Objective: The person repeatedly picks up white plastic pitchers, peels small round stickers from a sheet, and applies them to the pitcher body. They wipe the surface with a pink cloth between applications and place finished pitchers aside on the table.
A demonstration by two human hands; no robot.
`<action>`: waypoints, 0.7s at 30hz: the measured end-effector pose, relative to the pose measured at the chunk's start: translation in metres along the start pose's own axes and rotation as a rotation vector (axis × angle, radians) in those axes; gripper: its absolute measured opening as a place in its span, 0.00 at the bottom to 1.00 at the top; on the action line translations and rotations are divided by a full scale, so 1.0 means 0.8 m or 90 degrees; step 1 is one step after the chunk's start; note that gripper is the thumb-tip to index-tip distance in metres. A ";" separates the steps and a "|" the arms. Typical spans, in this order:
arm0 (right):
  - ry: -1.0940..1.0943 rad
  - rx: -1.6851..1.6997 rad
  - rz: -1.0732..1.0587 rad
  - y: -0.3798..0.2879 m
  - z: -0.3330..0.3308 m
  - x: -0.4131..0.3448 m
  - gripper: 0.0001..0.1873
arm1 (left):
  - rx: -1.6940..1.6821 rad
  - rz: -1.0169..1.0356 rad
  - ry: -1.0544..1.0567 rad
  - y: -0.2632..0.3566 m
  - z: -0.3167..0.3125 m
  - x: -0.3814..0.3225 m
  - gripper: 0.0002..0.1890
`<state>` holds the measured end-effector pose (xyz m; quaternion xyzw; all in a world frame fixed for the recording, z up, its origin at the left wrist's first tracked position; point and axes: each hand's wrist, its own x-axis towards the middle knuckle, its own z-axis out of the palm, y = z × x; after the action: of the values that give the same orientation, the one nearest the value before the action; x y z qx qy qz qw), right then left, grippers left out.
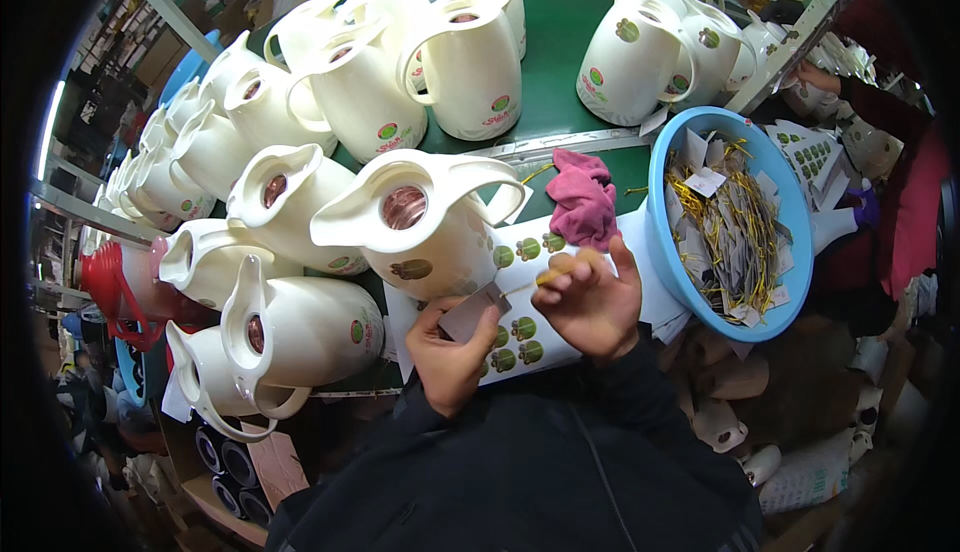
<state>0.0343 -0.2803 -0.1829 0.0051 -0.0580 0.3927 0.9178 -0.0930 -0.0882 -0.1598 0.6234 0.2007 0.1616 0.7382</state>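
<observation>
Between the fingers and thumb of my left hand [454, 357] is a paper hang tag [474, 313]. A yellow string [536, 282] runs from the tag to my right hand [592, 300], whose fingertips pinch it. Just beyond both hands a cream vacuum jug [420, 229] stands without a lid, its pinkish mirrored liner showing. An oval green-brown decal [411, 270] sits below its spout. Under my hands lies a white sheet of round green decals [529, 327], partly covered by the jug and my hands.
A blue basin [660, 177] of strung tags stands at the right, beside a pink cloth [581, 195]. Several cream jugs [360, 101] crowd the green table's left and back; more jugs [626, 56] stand at back right. A co-worker's hand [819, 77] shows beyond the metal post [795, 41].
</observation>
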 end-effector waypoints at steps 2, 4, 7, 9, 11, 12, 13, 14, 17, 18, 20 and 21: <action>0.073 0.097 -0.060 -0.003 -0.006 0.028 0.28 | 0.119 0.198 0.092 -0.004 0.024 0.004 0.09; 0.077 0.000 -0.163 -0.010 -0.046 0.064 0.28 | 0.312 0.411 0.066 -0.001 0.042 0.030 0.10; 0.239 -0.269 -0.320 -0.004 -0.049 0.126 0.26 | 0.495 0.545 0.090 0.014 0.064 0.054 0.12; 0.271 -0.349 -0.281 -0.008 -0.040 0.165 0.23 | 0.574 0.509 0.117 0.018 0.077 0.064 0.12; 0.239 -0.575 -0.274 -0.022 -0.031 0.193 0.20 | 0.612 0.381 0.079 0.035 0.089 0.063 0.15; 0.172 -0.562 -0.237 -0.029 -0.030 0.203 0.21 | 0.628 0.318 0.078 0.040 0.093 0.062 0.16; 0.133 -0.532 -0.135 -0.037 -0.029 0.204 0.25 | 0.643 0.255 0.076 0.044 0.098 0.062 0.16; 0.105 -0.552 -0.079 -0.050 -0.027 0.201 0.26 | 0.621 0.252 0.064 0.048 0.097 0.066 0.16; -0.001 -0.617 0.001 -0.055 -0.035 0.183 0.31 | 0.573 0.262 0.122 0.040 0.090 0.069 0.15; -0.012 -0.668 0.024 -0.048 -0.026 0.173 0.30 | 0.538 0.370 0.141 0.035 0.085 0.070 0.15; -0.033 -0.714 0.083 -0.039 0.004 0.149 0.30 | 0.480 0.356 0.143 0.043 0.071 0.057 0.17; -0.067 -0.716 0.107 -0.045 0.006 0.140 0.29 | 0.445 0.350 0.140 0.045 0.068 0.051 0.18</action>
<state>0.1364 -0.2243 -0.1643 -0.4694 -0.3040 0.3719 0.7409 -0.0299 -0.1084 -0.1204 0.8444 0.1475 0.3389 0.3877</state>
